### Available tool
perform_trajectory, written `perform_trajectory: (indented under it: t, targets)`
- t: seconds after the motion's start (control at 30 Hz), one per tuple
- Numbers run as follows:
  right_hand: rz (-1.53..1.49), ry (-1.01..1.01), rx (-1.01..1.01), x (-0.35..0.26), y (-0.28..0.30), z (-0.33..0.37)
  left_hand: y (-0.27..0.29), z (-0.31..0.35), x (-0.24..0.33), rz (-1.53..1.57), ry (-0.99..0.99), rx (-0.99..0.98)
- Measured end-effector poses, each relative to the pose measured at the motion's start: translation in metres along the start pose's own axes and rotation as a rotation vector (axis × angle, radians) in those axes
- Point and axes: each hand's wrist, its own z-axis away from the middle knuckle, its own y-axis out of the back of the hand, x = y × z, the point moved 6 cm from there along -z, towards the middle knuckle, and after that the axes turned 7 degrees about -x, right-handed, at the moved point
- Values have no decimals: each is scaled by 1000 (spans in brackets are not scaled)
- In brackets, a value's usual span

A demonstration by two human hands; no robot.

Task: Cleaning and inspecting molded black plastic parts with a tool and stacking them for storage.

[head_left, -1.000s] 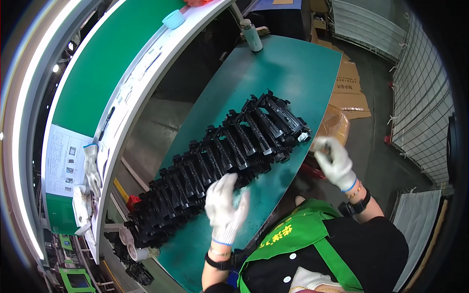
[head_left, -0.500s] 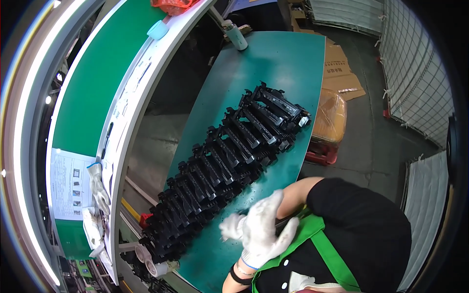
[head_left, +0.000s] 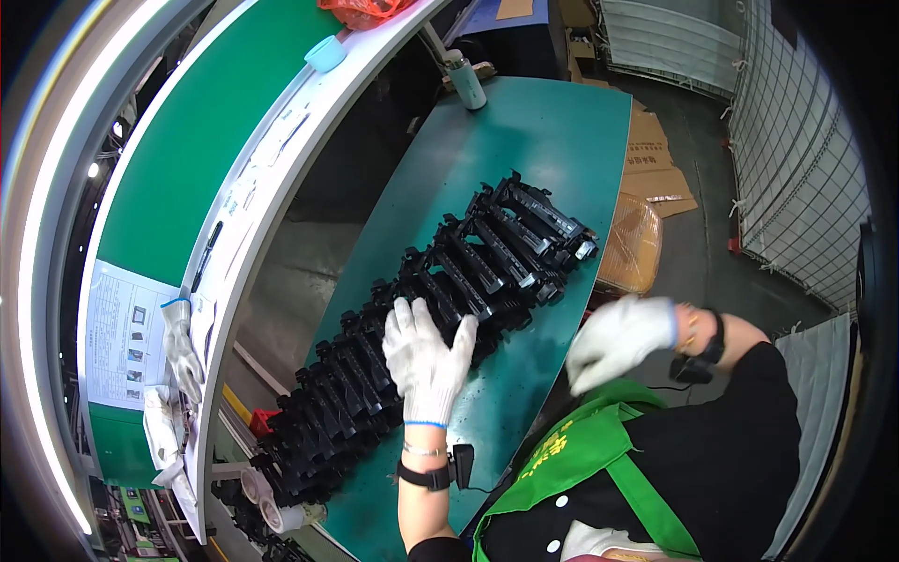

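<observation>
A long slanted row of black, elongated plastic parts point(head_left: 459, 267), packed side by side, lies on the green table point(head_left: 524, 122). They look like cartridge frames, but their exact kind is unclear. My left hand point(head_left: 423, 361), in a white knitted glove, is over the near side of the row. Its fingers and thumb are spread, and nothing shows in its grasp; whether it touches the parts I cannot tell. My right hand point(head_left: 623, 339), gloved too, is off to the right by the table's edge. Motion smears its fingers.
A white-edged bench point(head_left: 178, 197) along the left bears a printed sheet point(head_left: 131, 337), a spare glove point(head_left: 181, 351) and a light blue cup point(head_left: 325, 54). A bottle point(head_left: 465, 81) stands at the table's far end. Right of the table are a wrapped stool seat point(head_left: 632, 245) and flattened cardboard point(head_left: 648, 155).
My hands were together over the table's near edge and have come apart. The left has moved over the black parts with fingers spread; the right has swung away to the right.
</observation>
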Motion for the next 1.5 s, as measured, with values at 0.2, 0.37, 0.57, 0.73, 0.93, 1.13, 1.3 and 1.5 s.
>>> perform_trajectory:
  t: [0.2,0.37,0.57,0.73,0.93,1.13,1.3,1.5]
  targets:
    - [15,-531,792,47,141,82,-18,-38,13,-188,120,-210]
    - [48,-678,558,107,184,19,-25,-44,15,-207,214,-303]
    - [47,-615,586,135,161,-42,-27,-45,20,-156,277,-314]
    - [-211,-496,560,135,156,-48,-15,-40,21,-73,318,-323]
    - [-234,-541,540,112,151,-43,-21,-27,4,115,276,-293]
    - [-304,-500,551,115,150,-44,-24,-32,6,76,294,-336]
    - [-331,-502,559,129,151,-45,-17,-26,-2,87,203,-237]
    - [-336,-531,544,116,155,-40,-5,-2,-104,340,474,-81]
